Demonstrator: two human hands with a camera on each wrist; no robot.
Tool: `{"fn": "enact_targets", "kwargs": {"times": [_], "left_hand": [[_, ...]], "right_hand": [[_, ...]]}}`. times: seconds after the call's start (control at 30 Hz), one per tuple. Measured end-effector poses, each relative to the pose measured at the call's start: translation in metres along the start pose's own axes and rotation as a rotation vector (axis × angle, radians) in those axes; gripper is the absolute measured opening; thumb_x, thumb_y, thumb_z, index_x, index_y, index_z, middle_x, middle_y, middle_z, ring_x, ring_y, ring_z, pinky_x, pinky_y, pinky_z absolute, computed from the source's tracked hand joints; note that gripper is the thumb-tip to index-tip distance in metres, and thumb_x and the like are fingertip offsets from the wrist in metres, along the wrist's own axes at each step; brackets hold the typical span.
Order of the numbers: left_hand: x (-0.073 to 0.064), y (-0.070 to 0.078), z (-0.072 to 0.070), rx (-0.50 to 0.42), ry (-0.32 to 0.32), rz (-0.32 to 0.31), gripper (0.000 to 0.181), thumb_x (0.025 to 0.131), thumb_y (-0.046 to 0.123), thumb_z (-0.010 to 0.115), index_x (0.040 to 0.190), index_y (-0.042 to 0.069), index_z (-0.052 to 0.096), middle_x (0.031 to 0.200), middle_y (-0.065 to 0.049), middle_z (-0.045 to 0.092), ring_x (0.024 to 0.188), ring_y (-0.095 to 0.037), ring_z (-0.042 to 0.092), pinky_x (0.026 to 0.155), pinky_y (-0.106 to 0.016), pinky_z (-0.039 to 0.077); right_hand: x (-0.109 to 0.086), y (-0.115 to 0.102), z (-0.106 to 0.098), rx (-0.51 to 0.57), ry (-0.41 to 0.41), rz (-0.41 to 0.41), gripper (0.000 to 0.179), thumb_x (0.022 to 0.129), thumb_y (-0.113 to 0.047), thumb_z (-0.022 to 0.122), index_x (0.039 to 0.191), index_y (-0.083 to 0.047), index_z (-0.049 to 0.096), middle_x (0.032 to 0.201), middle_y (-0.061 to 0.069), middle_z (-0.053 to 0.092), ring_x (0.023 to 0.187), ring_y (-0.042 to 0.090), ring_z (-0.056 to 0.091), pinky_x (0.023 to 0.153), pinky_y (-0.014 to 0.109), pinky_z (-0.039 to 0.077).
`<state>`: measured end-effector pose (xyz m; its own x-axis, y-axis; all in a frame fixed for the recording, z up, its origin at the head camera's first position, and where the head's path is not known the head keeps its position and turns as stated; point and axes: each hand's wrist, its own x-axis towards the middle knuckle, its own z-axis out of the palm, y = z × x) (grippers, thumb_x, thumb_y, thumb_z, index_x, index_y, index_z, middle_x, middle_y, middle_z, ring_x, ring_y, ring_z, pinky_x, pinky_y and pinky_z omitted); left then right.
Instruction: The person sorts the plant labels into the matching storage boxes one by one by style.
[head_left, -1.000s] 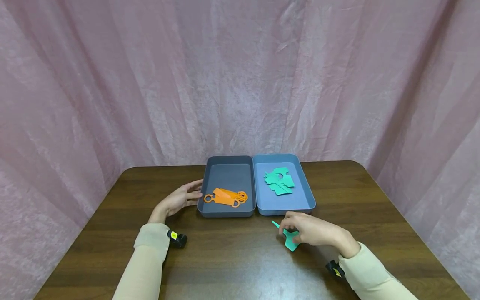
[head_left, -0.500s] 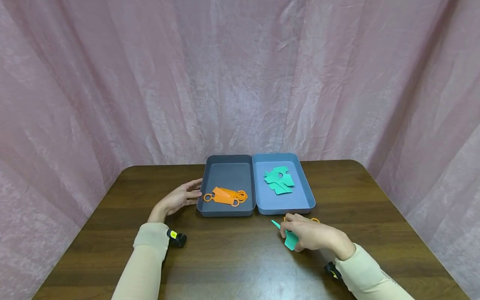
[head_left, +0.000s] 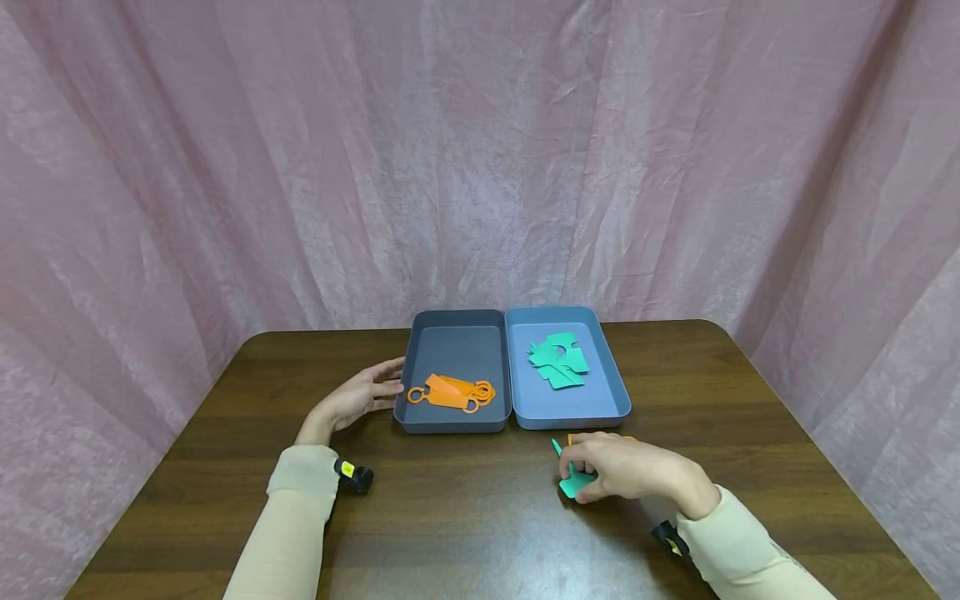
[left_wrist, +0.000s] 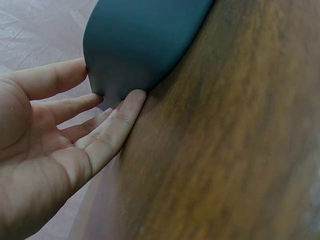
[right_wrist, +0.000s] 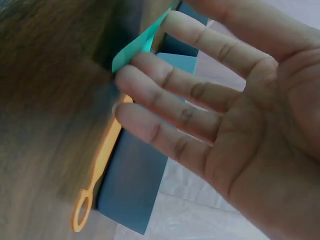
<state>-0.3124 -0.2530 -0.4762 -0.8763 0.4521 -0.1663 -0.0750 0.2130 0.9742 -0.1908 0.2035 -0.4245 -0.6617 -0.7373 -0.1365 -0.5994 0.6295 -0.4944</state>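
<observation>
My left hand [head_left: 360, 396] rests its fairly straight fingertips against the outer left wall of a dark grey tray [head_left: 461, 342]; the left wrist view shows the fingers [left_wrist: 125, 112] touching that wall. With index finger and thumb, my right hand [head_left: 626, 467] pinches a flat green piece [head_left: 573, 485] with a narrow pointed end, tilted at the table in front of the blue tray [head_left: 573, 408]. Behind the right hand lies a flat orange piece [right_wrist: 105, 152] with a ring-shaped end, mostly hidden in the head view. The thumb's tip is outside the right wrist view.
Several flat orange pieces with rings [head_left: 450, 393] lie stacked at the front of the dark grey tray. A pile of flat green pieces [head_left: 558, 362] lies in the blue tray. Both trays stand side by side on the wooden table [head_left: 450, 517], before a pink curtain [head_left: 480, 167].
The green piece has turned and tilted between the right hand's finger and thumb, its pointed end shifting right. The orange piece behind that hand came into sight. The left hand stays at the grey tray.
</observation>
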Motion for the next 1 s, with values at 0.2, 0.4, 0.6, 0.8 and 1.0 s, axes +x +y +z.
{"fn": "enact_targets", "kwargs": {"times": [0.2, 0.4, 0.6, 0.8, 1.0], "left_hand": [[0.000, 0.000, 0.000, 0.001, 0.000, -0.003, 0.070, 0.109, 0.009, 0.051, 0.168, 0.007, 0.014, 0.171, -0.021, 0.016, 0.151, -0.043, 0.029, 0.119, -0.059, 0.035], [0.000, 0.000, 0.000, -0.001, -0.002, -0.001, 0.069, 0.109, 0.008, 0.050, 0.167, 0.006, 0.014, 0.170, -0.022, 0.017, 0.151, -0.044, 0.030, 0.119, -0.058, 0.035], [0.000, 0.000, 0.000, 0.000, -0.003, 0.001, 0.069, 0.109, 0.008, 0.050, 0.168, 0.007, 0.013, 0.170, -0.022, 0.017, 0.151, -0.044, 0.030, 0.119, -0.059, 0.035], [0.001, 0.003, -0.001, 0.001, 0.002, 0.001, 0.070, 0.109, 0.010, 0.052, 0.168, 0.009, 0.015, 0.172, -0.019, 0.016, 0.151, -0.042, 0.030, 0.120, -0.059, 0.033], [0.001, 0.000, 0.000, 0.006, -0.001, -0.007, 0.070, 0.109, 0.011, 0.052, 0.168, 0.009, 0.013, 0.172, -0.018, 0.013, 0.152, -0.041, 0.029, 0.121, -0.060, 0.032]], "right_hand": [[0.003, -0.001, -0.005, 0.040, 0.022, -0.065, 0.012, 0.099, -0.017, 0.072, 0.110, -0.020, 0.075, 0.094, -0.015, 0.066, 0.084, 0.000, 0.059, 0.075, 0.023, 0.054], [0.008, 0.001, -0.005, 0.071, 0.143, -0.066, 0.019, 0.095, 0.002, 0.063, 0.102, -0.012, 0.075, 0.084, -0.008, 0.067, 0.068, -0.002, 0.052, 0.061, 0.020, 0.048], [0.012, 0.005, -0.002, 0.020, 0.215, -0.062, 0.019, 0.094, 0.006, 0.064, 0.093, -0.010, 0.072, 0.085, -0.005, 0.069, 0.072, 0.000, 0.053, 0.065, 0.023, 0.050], [0.011, -0.002, 0.002, 0.072, 0.074, -0.081, 0.010, 0.097, -0.015, 0.074, 0.106, -0.017, 0.072, 0.093, -0.010, 0.065, 0.083, 0.006, 0.058, 0.074, 0.023, 0.051], [0.014, -0.012, 0.020, 0.066, -0.008, -0.015, 0.035, 0.087, -0.039, 0.085, 0.110, -0.019, 0.066, 0.098, -0.007, 0.054, 0.085, 0.007, 0.051, 0.075, 0.023, 0.046]]}}
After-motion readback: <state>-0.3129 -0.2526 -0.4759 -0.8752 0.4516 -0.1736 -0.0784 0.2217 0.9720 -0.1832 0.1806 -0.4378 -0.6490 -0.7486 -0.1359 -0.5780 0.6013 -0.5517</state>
